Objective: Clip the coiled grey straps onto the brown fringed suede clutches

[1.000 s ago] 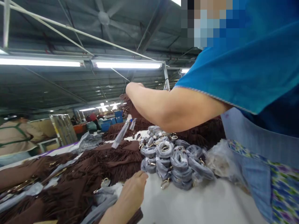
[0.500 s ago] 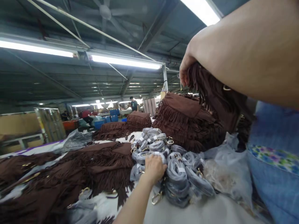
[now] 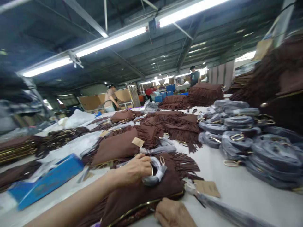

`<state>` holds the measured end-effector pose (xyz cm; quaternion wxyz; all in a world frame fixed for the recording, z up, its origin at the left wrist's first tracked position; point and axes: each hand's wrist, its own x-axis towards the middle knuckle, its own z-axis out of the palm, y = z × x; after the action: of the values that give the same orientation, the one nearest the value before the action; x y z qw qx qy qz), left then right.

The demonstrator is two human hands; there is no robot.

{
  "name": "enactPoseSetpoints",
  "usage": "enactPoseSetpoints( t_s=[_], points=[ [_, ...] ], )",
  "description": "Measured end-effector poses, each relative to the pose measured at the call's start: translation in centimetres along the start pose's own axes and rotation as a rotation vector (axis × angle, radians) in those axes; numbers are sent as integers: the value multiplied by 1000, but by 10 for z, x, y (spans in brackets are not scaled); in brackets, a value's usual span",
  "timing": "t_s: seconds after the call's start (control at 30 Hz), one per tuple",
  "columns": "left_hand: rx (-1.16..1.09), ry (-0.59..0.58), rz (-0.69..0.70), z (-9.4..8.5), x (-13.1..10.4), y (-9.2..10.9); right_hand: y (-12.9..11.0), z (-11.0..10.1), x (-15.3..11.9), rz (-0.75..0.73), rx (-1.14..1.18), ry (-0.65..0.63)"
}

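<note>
A coiled strap, grey in its clear wrapping and fitted with a gold-toned metal clasp, sits just below the centre of the frame, above a dark brown fabric bag. The bag lies flat on the white desk, with long fringe spreading to the right and a gold zipper along its near edge.

The left forearm stretches in from the lower left; the left hand is palm down, its fingers clamped on the coil. The right hand enters at the bottom centre, curled at the bag's near edge; whether its fingers pinch the fabric cannot be told.

One bag lies under the two hands, with one coil in the grip. Two tan tags show nearby, and one blue plastic holder stands at lower left. The wrapped coils piled at right overlap too much to count.
</note>
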<state>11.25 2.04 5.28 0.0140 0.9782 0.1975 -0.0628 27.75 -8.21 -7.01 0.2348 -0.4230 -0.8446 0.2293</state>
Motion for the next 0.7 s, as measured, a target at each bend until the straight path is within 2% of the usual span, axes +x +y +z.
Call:
enactPoseSetpoints(
  t_s=[0.07, 0.1, 0.17, 0.23, 0.27, 0.37, 0.5, 0.7],
  points=[
    [-104, -27, -68, 6, -39, 3, 1, -1, 0, 19, -9, 9],
    [-153, -2, -131, 10, -51, 7, 0, -3, 0, 29, 0, 17],
    [-223, 126, -294, 20, -62, 21, -3, -7, -2, 45, 51, 29],
    [-256, 260, -421, 29, -59, 36, -7, -11, -3, 74, 113, 38],
    [-259, 292, -450, 34, -53, 44, -9, -13, -3, 100, 137, 43],
    [-201, 257, -499, 47, -32, 58, -13, -16, -3, 186, 184, 60],
    [-116, 189, -644, 56, -10, 57, -14, -19, -4, 221, 241, 66],
    [-184, 216, -727, 57, -10, 61, -22, -29, -4, 292, 322, 56]
  ],
)
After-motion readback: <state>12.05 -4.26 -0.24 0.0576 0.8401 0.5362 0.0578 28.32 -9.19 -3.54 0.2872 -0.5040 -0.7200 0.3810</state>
